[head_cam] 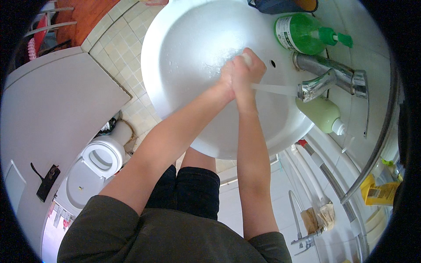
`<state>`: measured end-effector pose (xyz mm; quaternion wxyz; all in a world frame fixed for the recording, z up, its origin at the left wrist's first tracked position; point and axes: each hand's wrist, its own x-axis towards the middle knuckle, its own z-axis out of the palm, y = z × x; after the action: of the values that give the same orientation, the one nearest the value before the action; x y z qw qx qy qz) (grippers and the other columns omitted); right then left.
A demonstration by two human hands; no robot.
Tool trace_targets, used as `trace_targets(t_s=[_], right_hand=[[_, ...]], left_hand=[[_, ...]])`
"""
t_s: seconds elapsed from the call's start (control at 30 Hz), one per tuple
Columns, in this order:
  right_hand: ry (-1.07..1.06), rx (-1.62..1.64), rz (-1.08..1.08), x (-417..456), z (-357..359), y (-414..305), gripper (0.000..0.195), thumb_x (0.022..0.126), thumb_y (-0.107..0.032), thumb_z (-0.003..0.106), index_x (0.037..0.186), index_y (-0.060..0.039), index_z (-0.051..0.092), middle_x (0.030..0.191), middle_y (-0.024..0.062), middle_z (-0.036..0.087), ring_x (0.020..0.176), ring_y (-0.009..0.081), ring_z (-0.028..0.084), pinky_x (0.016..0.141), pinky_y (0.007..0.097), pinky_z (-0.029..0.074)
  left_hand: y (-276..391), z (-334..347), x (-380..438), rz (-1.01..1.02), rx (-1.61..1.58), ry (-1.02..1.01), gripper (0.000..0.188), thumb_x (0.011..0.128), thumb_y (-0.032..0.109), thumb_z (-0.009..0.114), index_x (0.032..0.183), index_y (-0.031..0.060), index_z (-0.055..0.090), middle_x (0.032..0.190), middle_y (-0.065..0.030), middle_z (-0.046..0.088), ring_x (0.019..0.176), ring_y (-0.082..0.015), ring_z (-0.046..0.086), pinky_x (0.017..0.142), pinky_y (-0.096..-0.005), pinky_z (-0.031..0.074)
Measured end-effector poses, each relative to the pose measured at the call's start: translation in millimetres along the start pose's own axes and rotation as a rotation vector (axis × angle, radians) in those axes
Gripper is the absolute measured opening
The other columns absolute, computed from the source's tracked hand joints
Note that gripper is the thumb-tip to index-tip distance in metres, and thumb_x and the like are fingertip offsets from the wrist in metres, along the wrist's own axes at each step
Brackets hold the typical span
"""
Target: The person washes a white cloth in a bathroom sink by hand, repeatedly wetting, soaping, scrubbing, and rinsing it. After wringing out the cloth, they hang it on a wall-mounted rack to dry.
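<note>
My left hand point(226, 76) and my right hand point(241, 70) are pressed together over the white washbasin point(184, 82). Part of the left hand is covered by the right. A small pale thing point(246, 59), possibly soap, shows among the curled fingers of my right hand; it is too blurred to name surely. From the chrome faucet point(309, 90) a stream of water point(274, 88) runs onto my right wrist. Wet patches and drops lie on the basin's inner wall. How the left fingers lie is hidden.
A green pump bottle point(299, 34) and a pale green pump bottle point(319, 113) flank the faucet on the basin's rim. Behind runs a tiled wall with a curved metal rail point(375, 157). To the left stand a toilet point(103, 157) and a grey panel point(65, 95).
</note>
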<state>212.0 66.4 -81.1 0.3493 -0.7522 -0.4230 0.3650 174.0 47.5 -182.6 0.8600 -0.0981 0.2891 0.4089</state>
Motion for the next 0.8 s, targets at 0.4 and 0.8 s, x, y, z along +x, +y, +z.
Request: trace_targets(t_s=[0.4,0.8], right_hand=[[0.548,-0.061,-0.314,-68.0,-105.8,-36.7,0.046,0.087,-0.034,0.052,0.116,0.0022,0.051,0.112,0.0176,0.058,0.100,0.0270,0.059,0.079,0.0353,0.051],[0.590,0.548,-0.173,-29.4,-136.4,-62.1,0.034,0.090,-0.033,0.038,0.086,-0.0025,0.052,0.071,0.0140,0.051,0.056,0.0201,0.043,0.049,0.0300,0.034]], left_hand=[[9.7,67.6,-41.2,-0.056,0.141,0.016,0.028,0.089,0.005,0.050,0.117,0.0092,0.050,0.111,-0.0066,0.056,0.105,-0.0218,0.055,0.091,-0.0363,0.046],[46.2,78.9,-88.5,0.163,0.756,-0.122,0.042,0.067,-0.013,0.056,0.101,0.0109,0.049,0.102,-0.0005,0.051,0.096,-0.0148,0.052,0.082,-0.0284,0.043]])
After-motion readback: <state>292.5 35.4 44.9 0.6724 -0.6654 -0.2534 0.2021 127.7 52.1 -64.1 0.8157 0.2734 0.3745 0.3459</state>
